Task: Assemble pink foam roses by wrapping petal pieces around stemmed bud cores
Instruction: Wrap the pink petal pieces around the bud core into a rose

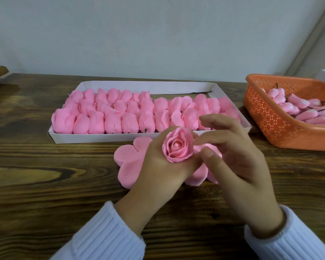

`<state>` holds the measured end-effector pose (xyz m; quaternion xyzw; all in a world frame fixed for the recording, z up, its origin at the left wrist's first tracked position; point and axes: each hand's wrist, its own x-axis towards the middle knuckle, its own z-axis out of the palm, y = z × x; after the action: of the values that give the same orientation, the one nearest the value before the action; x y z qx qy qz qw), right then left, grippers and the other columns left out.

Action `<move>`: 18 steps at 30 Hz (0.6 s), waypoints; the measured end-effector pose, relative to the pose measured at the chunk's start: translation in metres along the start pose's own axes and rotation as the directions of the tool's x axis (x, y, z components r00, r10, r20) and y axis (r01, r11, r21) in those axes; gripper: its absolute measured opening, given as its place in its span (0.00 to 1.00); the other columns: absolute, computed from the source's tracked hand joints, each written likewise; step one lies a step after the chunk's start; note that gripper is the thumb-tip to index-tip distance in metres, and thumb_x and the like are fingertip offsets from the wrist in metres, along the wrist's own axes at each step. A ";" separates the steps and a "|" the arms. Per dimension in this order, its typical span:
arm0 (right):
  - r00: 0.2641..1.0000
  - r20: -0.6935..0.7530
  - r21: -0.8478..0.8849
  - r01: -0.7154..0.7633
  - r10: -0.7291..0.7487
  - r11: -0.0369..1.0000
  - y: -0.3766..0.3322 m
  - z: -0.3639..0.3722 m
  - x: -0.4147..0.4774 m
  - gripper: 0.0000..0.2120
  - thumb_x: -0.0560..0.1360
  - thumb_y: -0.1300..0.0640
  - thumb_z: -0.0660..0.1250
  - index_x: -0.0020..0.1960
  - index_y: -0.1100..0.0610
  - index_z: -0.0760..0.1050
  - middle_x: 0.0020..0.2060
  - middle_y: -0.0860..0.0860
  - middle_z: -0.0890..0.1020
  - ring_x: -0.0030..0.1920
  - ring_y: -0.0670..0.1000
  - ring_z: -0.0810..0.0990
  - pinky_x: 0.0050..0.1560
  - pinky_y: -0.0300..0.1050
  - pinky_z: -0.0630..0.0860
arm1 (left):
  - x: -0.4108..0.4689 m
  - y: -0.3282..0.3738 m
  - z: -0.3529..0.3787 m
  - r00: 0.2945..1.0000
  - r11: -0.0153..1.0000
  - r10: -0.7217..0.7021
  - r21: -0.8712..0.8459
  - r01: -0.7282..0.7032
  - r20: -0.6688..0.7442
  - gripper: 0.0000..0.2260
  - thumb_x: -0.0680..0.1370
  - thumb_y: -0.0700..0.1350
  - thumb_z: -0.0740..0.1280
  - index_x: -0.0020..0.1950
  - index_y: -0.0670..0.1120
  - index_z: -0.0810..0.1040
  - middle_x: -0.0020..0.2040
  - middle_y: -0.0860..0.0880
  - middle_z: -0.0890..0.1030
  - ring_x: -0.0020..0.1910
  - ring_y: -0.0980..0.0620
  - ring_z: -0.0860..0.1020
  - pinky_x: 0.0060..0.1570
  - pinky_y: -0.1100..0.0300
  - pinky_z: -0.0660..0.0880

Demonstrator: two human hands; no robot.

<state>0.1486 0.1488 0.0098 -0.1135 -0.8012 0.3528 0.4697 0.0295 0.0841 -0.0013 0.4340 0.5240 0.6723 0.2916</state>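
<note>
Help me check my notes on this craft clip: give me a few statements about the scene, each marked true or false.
1. The left hand holds a rose. True.
2. The basket is blue. False: it is orange, and pink buds lie in it.
3. The basket sits to the right of the tray. True.
4. The tray is empty. False: it is packed with rows of pink flowers.
5. Flat petal pieces lie on the table under the hands. True.
</note>
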 end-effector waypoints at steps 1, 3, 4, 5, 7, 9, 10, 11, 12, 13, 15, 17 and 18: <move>1.000 0.013 -0.066 0.008 -0.008 0.998 0.000 0.001 0.000 0.08 0.75 0.60 0.62 0.49 0.51 0.79 0.58 0.53 0.76 0.64 0.48 0.73 0.62 0.39 0.68 | 0.000 0.000 0.001 1.000 1.000 -0.008 0.003 0.008 0.009 0.09 0.65 0.42 0.73 0.43 0.50 0.80 0.36 0.51 0.83 0.38 0.54 0.82 0.38 0.58 0.81; 1.000 0.017 -0.147 -0.001 0.003 0.989 0.001 0.002 0.000 0.07 0.75 0.60 0.64 0.51 0.52 0.78 0.58 0.53 0.76 0.63 0.45 0.73 0.61 0.36 0.68 | 0.000 0.000 0.002 1.000 1.000 -0.009 0.009 0.009 0.013 0.11 0.65 0.41 0.72 0.43 0.53 0.80 0.37 0.50 0.83 0.40 0.51 0.83 0.41 0.51 0.82; 1.000 0.012 -0.170 -0.011 0.013 0.985 0.002 0.002 0.001 0.07 0.75 0.60 0.65 0.51 0.52 0.78 0.58 0.53 0.76 0.63 0.45 0.74 0.61 0.37 0.69 | 0.000 0.000 0.002 1.000 1.000 -0.006 0.013 0.006 0.015 0.11 0.65 0.41 0.72 0.43 0.55 0.80 0.38 0.51 0.83 0.40 0.51 0.83 0.42 0.50 0.82; 1.000 0.007 -0.188 -0.020 0.022 0.982 0.002 0.002 0.001 0.08 0.75 0.61 0.65 0.52 0.52 0.78 0.58 0.53 0.76 0.63 0.45 0.74 0.61 0.38 0.70 | 0.000 0.001 0.002 1.000 1.000 -0.003 0.020 0.003 0.019 0.11 0.65 0.41 0.72 0.43 0.56 0.80 0.37 0.51 0.83 0.40 0.52 0.83 0.41 0.50 0.82; 0.999 0.012 -0.205 -0.034 0.038 0.978 0.003 0.001 0.001 0.09 0.74 0.63 0.66 0.53 0.53 0.78 0.58 0.53 0.76 0.63 0.46 0.74 0.61 0.38 0.70 | 0.000 0.001 0.002 0.999 0.999 -0.004 0.046 0.002 0.037 0.12 0.66 0.41 0.71 0.43 0.57 0.80 0.37 0.52 0.82 0.39 0.53 0.82 0.40 0.49 0.81; 0.998 0.035 -0.204 -0.052 0.060 0.978 0.003 0.000 0.001 0.09 0.72 0.65 0.66 0.49 0.55 0.79 0.59 0.52 0.76 0.63 0.44 0.73 0.61 0.36 0.70 | 0.000 0.002 0.002 0.998 0.996 -0.006 0.086 0.001 0.056 0.12 0.65 0.40 0.70 0.43 0.57 0.80 0.36 0.52 0.82 0.38 0.53 0.82 0.39 0.50 0.81; 0.996 0.048 -0.199 -0.064 0.075 0.978 0.003 -0.001 0.002 0.08 0.71 0.65 0.66 0.47 0.56 0.79 0.58 0.52 0.76 0.63 0.45 0.74 0.60 0.36 0.70 | 0.000 0.002 0.002 0.998 0.995 -0.008 0.101 0.002 0.061 0.13 0.65 0.40 0.70 0.43 0.57 0.80 0.36 0.50 0.82 0.37 0.53 0.82 0.39 0.49 0.81; 0.994 0.057 -0.192 -0.078 0.091 0.978 0.002 -0.002 0.002 0.07 0.70 0.66 0.66 0.45 0.57 0.79 0.58 0.51 0.76 0.63 0.45 0.74 0.60 0.36 0.70 | 0.000 0.003 0.003 0.998 0.994 -0.010 0.109 0.003 0.065 0.13 0.64 0.40 0.70 0.43 0.56 0.80 0.37 0.48 0.82 0.37 0.50 0.82 0.40 0.47 0.81; 0.993 0.063 -0.185 -0.089 0.102 0.979 0.002 -0.003 0.003 0.07 0.70 0.66 0.66 0.44 0.57 0.78 0.58 0.51 0.76 0.63 0.45 0.74 0.59 0.36 0.70 | 0.000 0.003 0.003 0.998 0.993 -0.009 0.114 0.001 0.069 0.13 0.63 0.41 0.70 0.44 0.54 0.80 0.38 0.46 0.82 0.38 0.47 0.82 0.41 0.44 0.81; 0.992 0.067 -0.178 -0.094 0.107 0.980 0.002 -0.004 0.003 0.06 0.69 0.66 0.66 0.43 0.57 0.78 0.58 0.51 0.76 0.63 0.46 0.74 0.59 0.36 0.70 | -0.001 0.004 0.003 0.997 0.993 -0.004 0.119 -0.005 0.076 0.13 0.62 0.42 0.71 0.45 0.53 0.79 0.38 0.45 0.82 0.40 0.43 0.82 0.42 0.41 0.80; 0.991 0.076 -0.169 -0.094 0.108 0.981 0.001 -0.006 0.004 0.07 0.68 0.67 0.66 0.42 0.57 0.77 0.57 0.51 0.76 0.62 0.46 0.75 0.57 0.35 0.69 | -0.001 0.003 0.003 0.997 0.993 0.003 0.120 -0.013 0.083 0.13 0.62 0.42 0.71 0.45 0.51 0.80 0.39 0.44 0.82 0.41 0.41 0.81 0.42 0.41 0.80; 0.992 0.077 -0.175 -0.087 0.102 0.981 0.001 -0.006 0.005 0.07 0.67 0.68 0.66 0.41 0.58 0.77 0.56 0.50 0.77 0.60 0.46 0.75 0.57 0.35 0.69 | 0.000 0.001 0.002 0.998 0.994 -0.006 0.111 -0.001 0.062 0.12 0.62 0.44 0.72 0.44 0.49 0.81 0.38 0.46 0.83 0.40 0.44 0.81 0.43 0.43 0.80; 0.993 0.071 -0.184 -0.082 0.097 0.980 0.001 -0.007 0.005 0.07 0.67 0.68 0.66 0.41 0.58 0.77 0.55 0.50 0.77 0.59 0.47 0.76 0.56 0.35 0.69 | 0.000 0.000 0.002 0.999 0.995 -0.010 0.103 0.005 0.047 0.12 0.60 0.47 0.72 0.43 0.50 0.80 0.37 0.47 0.82 0.39 0.47 0.81 0.41 0.45 0.80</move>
<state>0.1513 0.1550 0.0146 -0.1773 -0.8421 0.3038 0.4088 0.0309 0.0854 -0.0015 0.4625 0.5523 0.6328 0.2838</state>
